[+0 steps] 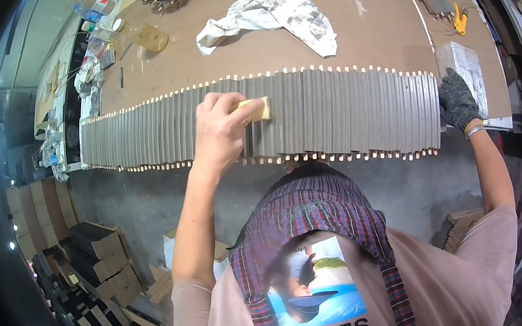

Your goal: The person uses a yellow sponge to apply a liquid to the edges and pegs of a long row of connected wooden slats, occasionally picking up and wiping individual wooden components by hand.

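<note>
A long row of narrow grey strips [332, 113] lies side by side along the near edge of the table, with pale wooden-looking tips showing at both ends of each. My bare left hand [221, 125] is closed around a pale yellow sponge-like block [260, 109] and holds it on the strips, left of the row's middle. At the row's right end is my right hand [460, 100], in a dark grey knitted glove. Its fingers are stretched out between the last strips and a block wrapped in shiny silvery material [463, 62].
A crumpled white cloth [276, 16] lies behind the row on the brown tabletop [362, 35]. Plastic bottles [95, 8] and a jar of yellowish liquid [151, 38] stand at the far left. A yellow-handled tool [461, 21] lies at right. Cardboard boxes [100, 246] are stacked below left.
</note>
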Demonstrator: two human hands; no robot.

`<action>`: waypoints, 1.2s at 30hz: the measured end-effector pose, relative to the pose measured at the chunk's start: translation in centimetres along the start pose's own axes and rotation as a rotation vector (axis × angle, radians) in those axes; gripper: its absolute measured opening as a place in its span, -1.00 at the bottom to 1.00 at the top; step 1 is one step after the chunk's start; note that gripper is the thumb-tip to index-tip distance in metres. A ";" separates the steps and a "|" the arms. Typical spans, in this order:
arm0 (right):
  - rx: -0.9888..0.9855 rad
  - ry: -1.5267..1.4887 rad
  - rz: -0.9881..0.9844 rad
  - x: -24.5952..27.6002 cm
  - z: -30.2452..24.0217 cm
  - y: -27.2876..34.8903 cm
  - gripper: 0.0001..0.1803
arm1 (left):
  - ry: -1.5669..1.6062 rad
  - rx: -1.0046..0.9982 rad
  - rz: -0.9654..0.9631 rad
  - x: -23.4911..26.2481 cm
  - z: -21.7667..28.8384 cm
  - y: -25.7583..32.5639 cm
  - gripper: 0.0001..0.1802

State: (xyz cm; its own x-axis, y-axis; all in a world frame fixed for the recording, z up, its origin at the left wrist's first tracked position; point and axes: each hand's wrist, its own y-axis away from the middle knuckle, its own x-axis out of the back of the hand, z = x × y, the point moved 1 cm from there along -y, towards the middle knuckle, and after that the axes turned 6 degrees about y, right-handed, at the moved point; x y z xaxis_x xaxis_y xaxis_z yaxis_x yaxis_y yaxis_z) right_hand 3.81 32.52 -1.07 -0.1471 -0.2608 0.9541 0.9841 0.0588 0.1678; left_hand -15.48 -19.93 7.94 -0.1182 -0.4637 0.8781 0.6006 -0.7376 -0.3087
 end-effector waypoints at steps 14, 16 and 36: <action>-0.078 -0.032 -0.015 1.7 -0.6 0.0 -0.76 | 0.163 0.021 -0.013 -3.0 -3.0 -6.4 -0.52; -0.067 -0.023 0.072 1.1 -0.5 0.3 -0.75 | 0.176 0.014 -0.062 -2.7 -2.6 -6.3 -0.51; -0.058 0.017 -0.159 1.6 -0.6 -0.4 -0.70 | 0.288 0.029 -0.253 -0.3 2.8 1.0 -0.59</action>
State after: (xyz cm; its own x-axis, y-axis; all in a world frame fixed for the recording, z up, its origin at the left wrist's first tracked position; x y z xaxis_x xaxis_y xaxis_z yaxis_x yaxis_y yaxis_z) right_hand 3.28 31.53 0.28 -0.3002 -0.2786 0.9123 0.9527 -0.0399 0.3013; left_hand -12.62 -19.17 8.40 -0.4803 -0.3910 0.7851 0.5456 -0.8340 -0.0816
